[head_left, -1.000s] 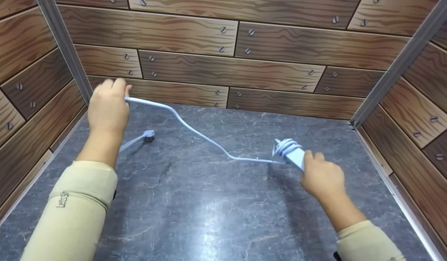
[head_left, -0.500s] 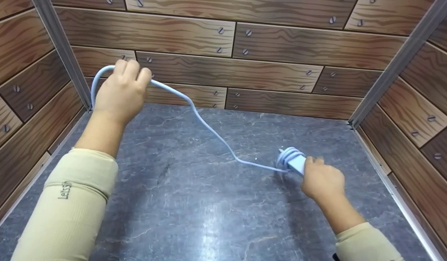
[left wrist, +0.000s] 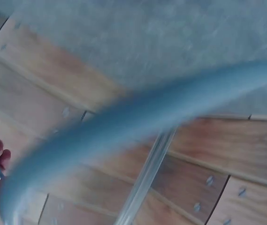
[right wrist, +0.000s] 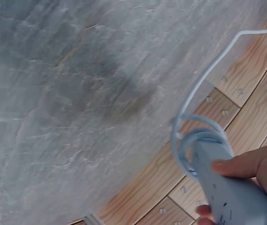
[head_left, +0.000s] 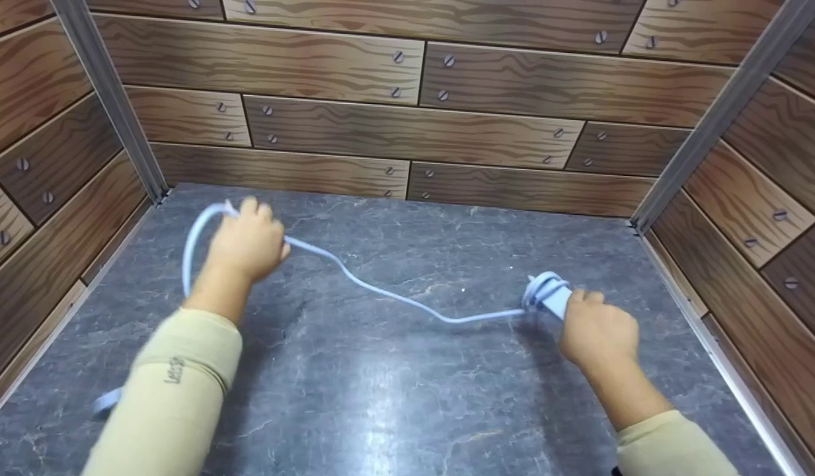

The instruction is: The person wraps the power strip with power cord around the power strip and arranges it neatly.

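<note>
My right hand grips a light blue power strip, thumb on the face with the sockets. Several turns of cord are wrapped round the strip's far end. From there the loose cord runs left across to my left hand, which holds it. Beyond that hand the cord bends in an arc and passes behind the left forearm. A pale blue end piece, partly hidden by the sleeve, shows at the lower left. In the left wrist view the near cord is blurred.
A dark grey marbled surface lies under both hands. Wood-patterned panels enclose it at the back and both sides, with metal posts in the two back corners.
My left hand rose with the cord, then came down and slightly right. The cord's free end swung from beside the left wrist to the lower left. My right hand shifted slightly.
</note>
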Motion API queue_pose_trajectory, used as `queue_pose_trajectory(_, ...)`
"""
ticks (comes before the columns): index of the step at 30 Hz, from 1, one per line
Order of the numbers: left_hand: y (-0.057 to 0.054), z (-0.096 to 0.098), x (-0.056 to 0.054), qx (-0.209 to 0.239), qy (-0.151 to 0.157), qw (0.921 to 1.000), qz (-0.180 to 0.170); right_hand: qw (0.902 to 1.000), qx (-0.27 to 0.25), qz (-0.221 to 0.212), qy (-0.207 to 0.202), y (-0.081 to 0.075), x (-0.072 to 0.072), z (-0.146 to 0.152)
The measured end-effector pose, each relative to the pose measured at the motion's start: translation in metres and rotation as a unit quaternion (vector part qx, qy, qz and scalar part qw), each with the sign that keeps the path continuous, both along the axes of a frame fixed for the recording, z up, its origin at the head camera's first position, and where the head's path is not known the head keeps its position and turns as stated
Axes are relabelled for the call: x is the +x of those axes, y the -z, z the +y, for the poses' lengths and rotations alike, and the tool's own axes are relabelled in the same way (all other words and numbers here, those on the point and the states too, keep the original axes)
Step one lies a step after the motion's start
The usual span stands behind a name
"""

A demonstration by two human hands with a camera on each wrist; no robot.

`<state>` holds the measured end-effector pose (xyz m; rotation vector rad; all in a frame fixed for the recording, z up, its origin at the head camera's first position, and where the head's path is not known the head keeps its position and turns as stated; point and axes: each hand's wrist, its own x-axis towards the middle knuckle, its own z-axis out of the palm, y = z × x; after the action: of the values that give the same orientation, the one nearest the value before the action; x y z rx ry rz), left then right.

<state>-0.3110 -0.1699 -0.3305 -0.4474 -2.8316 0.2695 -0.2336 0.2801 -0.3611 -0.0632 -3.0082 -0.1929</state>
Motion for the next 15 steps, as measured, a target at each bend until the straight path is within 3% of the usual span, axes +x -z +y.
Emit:
queue_pose_trajectory(5, 0.052, 0.006, 0.005, 0.037, -0.009, 0.9979, -0.053, 0.9992, -0.022, 0.034, -0.006, 0.001, 0.001, 0.001)
queue_pose_trajectory(10, 0.096, 0.013, 0.017, 0.082, -0.037, 0.9868, -0.134, 0.9975, -0.037, 0.061, -0.009, -0.002, 0.002, -0.002)
queue_pose_trajectory(15, 0.126, 0.025, 0.026, 0.089, -0.043, 0.9851, -0.141, 0.9956, -0.04, 0.083, -0.02, -0.003, 0.004, -0.007)
